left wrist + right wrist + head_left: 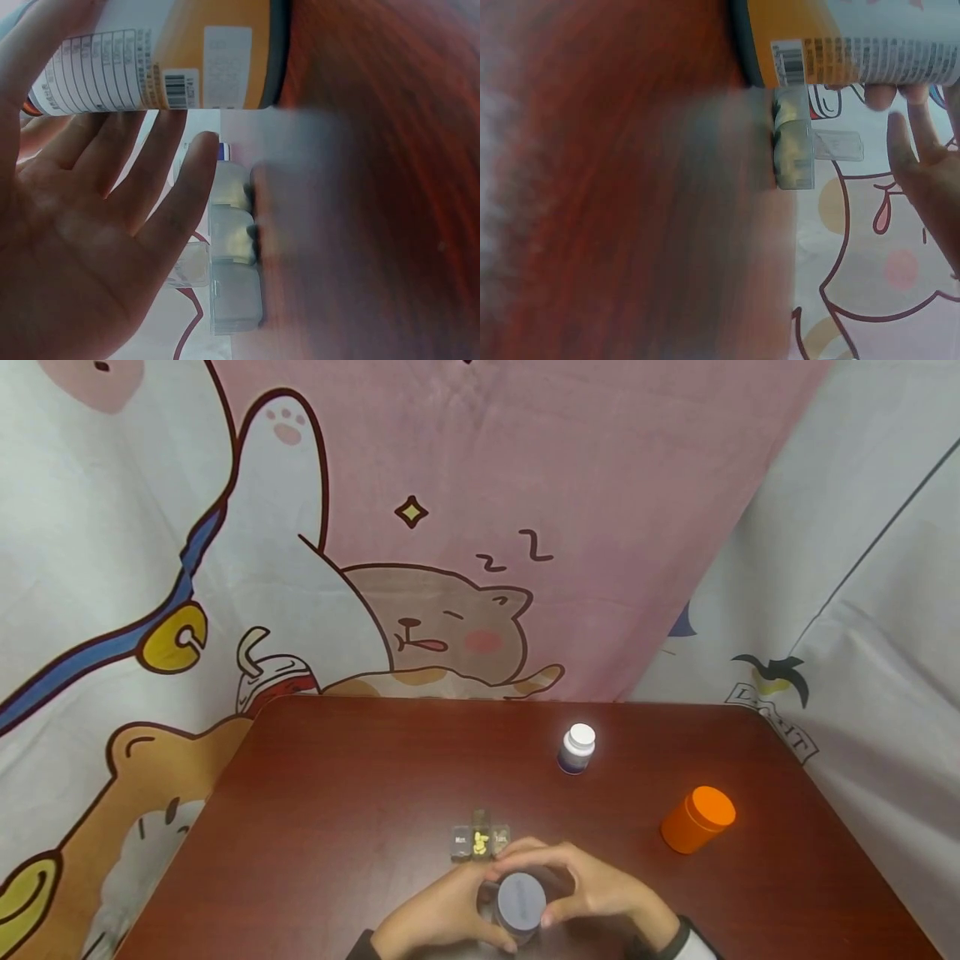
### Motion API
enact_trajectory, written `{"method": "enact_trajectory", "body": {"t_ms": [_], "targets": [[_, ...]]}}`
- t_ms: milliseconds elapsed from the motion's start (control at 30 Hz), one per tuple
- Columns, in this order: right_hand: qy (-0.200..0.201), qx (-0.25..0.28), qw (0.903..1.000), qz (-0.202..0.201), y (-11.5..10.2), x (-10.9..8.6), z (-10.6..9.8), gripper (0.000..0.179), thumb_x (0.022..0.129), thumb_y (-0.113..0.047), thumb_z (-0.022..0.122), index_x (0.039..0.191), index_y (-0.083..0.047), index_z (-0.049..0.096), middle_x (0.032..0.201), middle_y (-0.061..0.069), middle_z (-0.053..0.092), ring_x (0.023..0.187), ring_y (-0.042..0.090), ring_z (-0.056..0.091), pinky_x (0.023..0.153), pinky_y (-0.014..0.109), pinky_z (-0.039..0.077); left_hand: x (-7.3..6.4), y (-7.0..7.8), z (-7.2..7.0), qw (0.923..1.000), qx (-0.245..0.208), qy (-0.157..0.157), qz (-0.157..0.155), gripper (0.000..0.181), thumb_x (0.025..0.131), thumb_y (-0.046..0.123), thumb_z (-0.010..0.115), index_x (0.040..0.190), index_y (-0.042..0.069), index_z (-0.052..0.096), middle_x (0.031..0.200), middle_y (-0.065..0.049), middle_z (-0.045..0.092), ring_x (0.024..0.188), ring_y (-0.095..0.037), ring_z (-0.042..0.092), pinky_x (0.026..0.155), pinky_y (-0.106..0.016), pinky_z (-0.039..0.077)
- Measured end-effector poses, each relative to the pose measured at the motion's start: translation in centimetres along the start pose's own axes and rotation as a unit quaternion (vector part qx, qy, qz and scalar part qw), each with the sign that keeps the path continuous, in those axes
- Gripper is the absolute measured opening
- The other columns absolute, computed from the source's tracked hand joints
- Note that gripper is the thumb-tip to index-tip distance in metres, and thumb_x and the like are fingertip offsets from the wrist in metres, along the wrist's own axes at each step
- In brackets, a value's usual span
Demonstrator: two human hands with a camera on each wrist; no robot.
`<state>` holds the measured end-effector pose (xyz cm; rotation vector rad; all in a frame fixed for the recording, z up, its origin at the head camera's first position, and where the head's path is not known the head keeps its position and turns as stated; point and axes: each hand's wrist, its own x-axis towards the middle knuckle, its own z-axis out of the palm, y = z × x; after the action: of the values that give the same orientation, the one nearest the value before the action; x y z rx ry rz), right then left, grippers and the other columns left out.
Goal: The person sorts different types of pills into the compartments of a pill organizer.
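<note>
A pill bottle [521, 902] with a grey lid stands upright near the table's front edge, between both hands. Its orange-and-white label carries a barcode in both wrist views. My left hand [438, 912] holds its left side, the thumb in front and the fingers behind. From the right, my right hand [600, 885] curves round it, thumb at the lid's edge and fingers on the far side. Just beyond the hands lies a small clear pill organizer [461, 842]. One lid stands raised over its middle compartment, where yellow pills [480, 842] show.
A white bottle [577, 748] stands farther back on the brown table [360, 777]. To the right is an orange jar [697, 820] with an orange lid. Cartoon-printed cloth [600, 527] hangs behind and along the sides of the table.
</note>
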<state>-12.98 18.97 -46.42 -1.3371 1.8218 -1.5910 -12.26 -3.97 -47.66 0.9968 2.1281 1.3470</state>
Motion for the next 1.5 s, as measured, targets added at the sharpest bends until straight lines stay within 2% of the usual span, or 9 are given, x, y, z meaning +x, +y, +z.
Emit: {"method": "enact_trajectory", "body": {"t_ms": [267,467,667,733,833,1033,1200,1367,1500], "targets": [[0.101,-0.074,0.9908,0.050,-0.8,-1.1,1.9,0.058,0.078,-0.008,0.072,0.133,-0.009,0.052,0.133,0.010,0.054,0.123,0.024,0.043,0.102,0.042,0.043,0.0,-0.1,0.0,0.9999,0.008,0.005,0.005,0.064,0.063,0.033,0.084,0.120,0.022,0.059,0.110,0.009,0.067,0.103,-0.005,0.057,0.092,-0.037,0.052],[0.207,-0.157,0.9616,0.088,-1.3,-1.5,4.2,0.061,0.074,-0.021,0.078,0.129,-0.015,0.055,0.125,0.002,0.058,0.113,0.016,0.048,0.091,0.040,0.048,0.0,-0.1,0.0,0.9996,-0.011,-0.004,0.026,0.066,0.065,0.030,0.083,0.125,0.018,0.057,0.116,0.004,0.066,0.107,-0.007,0.057,0.093,-0.036,0.053],[0.301,-0.227,0.9241,0.063,-1.0,-1.6,6.3,0.064,0.068,-0.021,0.082,0.126,-0.012,0.057,0.120,0.004,0.061,0.109,0.014,0.051,0.089,0.032,0.047,0.1,0.0,-0.2,0.9995,0.001,-0.007,0.032,0.067,0.067,0.031,0.081,0.129,0.022,0.054,0.119,0.006,0.065,0.109,-0.006,0.055,0.095,-0.037,0.051],[0.314,-0.231,0.9193,0.054,-0.9,-1.6,6.5,0.065,0.067,-0.019,0.083,0.126,-0.010,0.057,0.120,0.005,0.061,0.109,0.014,0.051,0.090,0.030,0.046,0.2,0.0,-0.2,0.9996,0.000,-0.007,0.029,0.067,0.068,0.032,0.081,0.129,0.024,0.054,0.120,0.007,0.065,0.109,-0.006,0.055,0.096,-0.039,0.051],[0.293,-0.215,0.9300,0.053,-1.0,-1.8,6.2,0.068,0.067,-0.015,0.082,0.129,-0.008,0.054,0.123,0.007,0.058,0.111,0.015,0.048,0.091,0.032,0.045,0.2,0.0,-0.2,0.9996,0.000,-0.005,0.028,0.068,0.067,0.032,0.082,0.128,0.025,0.054,0.120,0.008,0.065,0.110,-0.007,0.055,0.096,-0.041,0.050],[0.159,-0.152,0.9705,0.099,-1.5,-2.1,3.3,0.070,0.076,-0.016,0.076,0.139,-0.014,0.045,0.135,0.003,0.048,0.121,0.017,0.041,0.095,0.050,0.044,0.1,0.0,-0.2,0.9998,0.007,-0.001,0.019,0.068,0.065,0.033,0.083,0.126,0.022,0.056,0.118,0.008,0.065,0.109,-0.008,0.055,0.096,-0.039,0.050],[0.065,-0.079,0.9942,0.036,-0.9,-1.2,0.6,0.061,0.082,-0.011,0.068,0.138,-0.005,0.044,0.135,0.011,0.052,0.122,0.025,0.045,0.103,0.050,0.042,0.0,0.1,0.0,0.9997,0.022,0.008,-0.010,0.071,0.063,0.036,0.083,0.125,0.013,0.057,0.119,0.003,0.065,0.109,-0.010,0.056,0.095,-0.041,0.051],[0.003,-0.004,1.0000,0.004,-0.2,-0.3,-0.6,0.052,0.088,-0.016,0.063,0.135,-0.002,0.047,0.132,0.016,0.055,0.125,0.029,0.043,0.107,0.048,0.039,0.0,0.0,0.2,0.9997,0.022,0.010,-0.007,0.069,0.062,0.036,0.084,0.123,0.017,0.058,0.116,0.006,0.066,0.107,-0.008,0.056,0.095,-0.040,0.051],[-0.014,-0.001,0.9999,0.003,-0.2,-0.1,-0.4,0.053,0.089,-0.021,0.062,0.135,-0.002,0.047,0.131,0.015,0.058,0.128,0.030,0.039,0.108,0.049,0.036,0.0,-0.1,0.1,0.9996,0.016,0.007,0.023,0.067,0.064,0.034,0.083,0.124,0.024,0.056,0.115,0.008,0.065,0.106,-0.004,0.055,0.095,-0.037,0.050]]}}
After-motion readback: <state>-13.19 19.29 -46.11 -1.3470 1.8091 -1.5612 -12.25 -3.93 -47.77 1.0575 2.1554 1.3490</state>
